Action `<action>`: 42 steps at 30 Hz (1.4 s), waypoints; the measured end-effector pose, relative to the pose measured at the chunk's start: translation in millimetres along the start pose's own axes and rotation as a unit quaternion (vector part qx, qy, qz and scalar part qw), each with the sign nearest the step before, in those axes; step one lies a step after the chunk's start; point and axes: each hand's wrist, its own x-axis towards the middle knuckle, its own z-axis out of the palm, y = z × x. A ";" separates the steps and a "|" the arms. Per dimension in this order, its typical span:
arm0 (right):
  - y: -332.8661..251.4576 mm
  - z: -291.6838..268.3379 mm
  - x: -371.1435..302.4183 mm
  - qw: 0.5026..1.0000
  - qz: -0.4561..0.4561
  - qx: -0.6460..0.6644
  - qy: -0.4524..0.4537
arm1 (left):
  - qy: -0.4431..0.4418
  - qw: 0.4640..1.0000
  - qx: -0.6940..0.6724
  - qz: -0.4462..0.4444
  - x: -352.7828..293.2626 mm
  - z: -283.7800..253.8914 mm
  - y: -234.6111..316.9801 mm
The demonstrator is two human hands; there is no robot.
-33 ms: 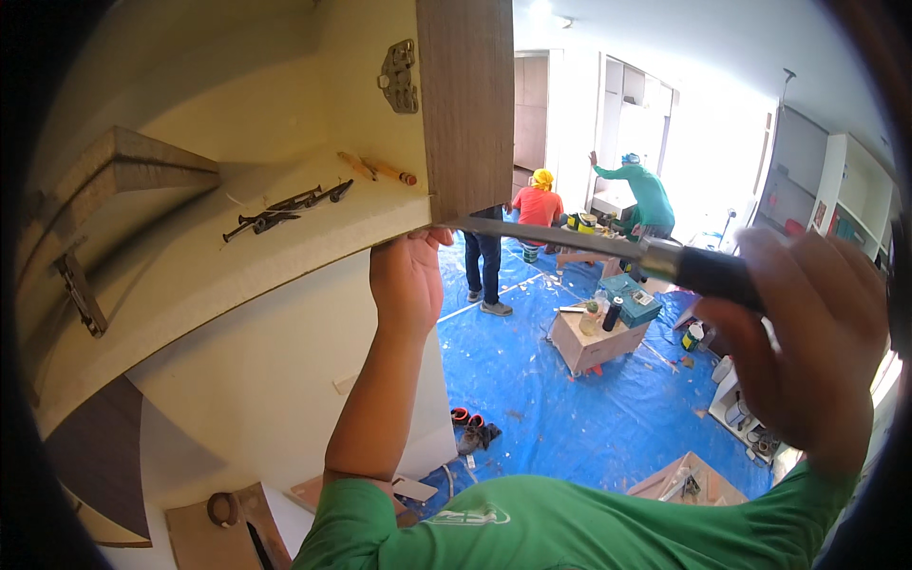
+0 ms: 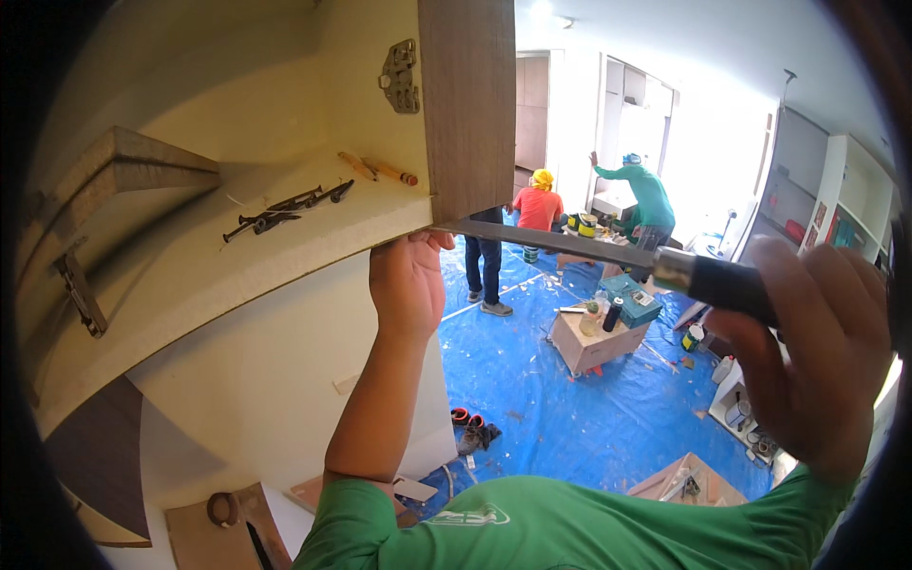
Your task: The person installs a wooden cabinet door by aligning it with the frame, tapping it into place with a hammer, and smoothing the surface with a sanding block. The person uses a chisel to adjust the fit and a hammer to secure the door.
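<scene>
My right hand (image 2: 817, 347) is closed round the black handle of a long, flat-bladed tool (image 2: 570, 243) with a metal collar. Its dark blade runs left, and the tip meets the lower edge of a brown wood-grain panel (image 2: 469, 114) at the corner of a cream cabinet shelf (image 2: 313, 231). Just below that corner is my left hand (image 2: 410, 280), its fingers curled up against the underside beside the tip. What those fingers hold, if anything, is hidden. Several dark screws (image 2: 275, 211) and a short pencil (image 2: 391, 172) lie on the shelf.
A metal hinge plate (image 2: 400, 76) is fixed inside the cabinet. Blue sheeting (image 2: 532, 408) covers the floor, bearing a wooden box (image 2: 584, 344) with a teal case (image 2: 629, 299) and bottles, and shoes (image 2: 472, 432). Further off are a person in green (image 2: 649, 195), one in orange (image 2: 538, 207), and dark-trousered legs (image 2: 483, 261).
My right hand and the tool's handle have shifted slightly right and down. The brown panel's edge sits a touch further right. My left hand stays at the shelf corner.
</scene>
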 end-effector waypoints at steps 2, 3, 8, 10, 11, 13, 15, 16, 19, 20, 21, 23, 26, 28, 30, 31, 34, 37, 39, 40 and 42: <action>2.3 4.3 1.4 1.000 -0.004 0.003 0.007 | -0.006 1.000 -0.011 -0.005 -1.2 -2.0 -8.9; 6.1 11.7 6.6 1.000 -0.017 0.006 0.018 | -0.018 1.000 -0.008 -0.002 3.9 -14.6 -18.0; 17.0 35.7 20.9 0.999 -0.035 -0.009 -0.022 | -0.001 0.999 -0.040 -0.036 17.4 -22.3 -46.7; 15.2 23.3 6.7 0.999 -0.023 -0.017 -0.015 | 0.017 0.999 -0.043 -0.023 8.3 -4.5 -28.4; 14.1 18.6 0.4 1.000 -0.017 -0.015 -0.006 | 0.025 0.999 -0.040 -0.012 5.5 3.3 -16.7; 12.4 16.8 -0.6 1.000 -0.016 -0.004 0.007 | 0.013 1.000 -0.010 0.016 3.8 5.2 -8.1; 12.8 15.7 5.2 0.999 -0.027 -0.005 0.018 | 0.018 0.999 0.008 0.038 4.7 1.9 -13.8; 15.6 20.1 10.2 0.999 -0.038 -0.004 0.019 | 0.009 1.000 0.004 0.029 7.6 -3.9 -19.7; 21.8 41.0 19.2 0.998 -0.059 0.008 0.030 | -0.017 1.000 0.000 -0.007 12.7 -22.2 -39.5; 24.6 48.2 20.7 0.998 -0.055 0.014 0.024 | -0.034 0.999 0.008 -0.017 18.7 -25.1 -41.1; 25.8 48.7 17.1 0.998 -0.049 0.017 0.021 | -0.050 0.998 0.016 -0.028 19.7 -26.5 -41.7; 28.5 48.0 6.6 0.999 -0.034 0.021 0.006 | -0.016 0.999 -0.004 -0.049 10.8 -15.0 -48.1; 26.3 33.2 -11.8 1.000 -0.026 0.015 -0.007 | -0.002 0.998 -0.020 -0.057 -9.1 2.6 -42.2; 25.4 25.9 -16.3 0.999 -0.030 0.016 -0.003 | 0.001 1.000 0.001 -0.021 -8.9 6.3 -27.1; 27.1 19.0 -17.0 0.999 -0.038 0.014 0.013 | 0.005 1.000 0.015 -0.011 -5.4 10.9 -16.1; 29.2 17.8 -16.6 0.998 -0.048 0.017 0.031 | 0.000 1.000 0.023 -0.005 -3.9 13.1 -12.4; 33.3 27.0 -9.6 0.997 -0.059 0.012 0.055 | -0.018 1.000 0.016 0.010 1.3 12.4 -14.9; 32.5 36.7 2.3 0.998 -0.050 0.029 0.026 | -0.020 0.999 -0.033 0.006 10.9 -1.7 -40.0; 32.3 37.7 1.2 0.999 -0.042 0.027 0.015 | 0.005 1.000 -0.024 -0.010 12.8 1.5 -42.8; 31.0 33.8 -2.9 0.999 -0.039 0.013 0.016 | 0.019 0.999 -0.023 -0.016 9.7 4.4 -42.5; 32.9 36.0 -4.9 0.998 -0.047 0.005 0.045 | 0.048 0.999 -0.009 -0.017 7.5 17.6 -29.4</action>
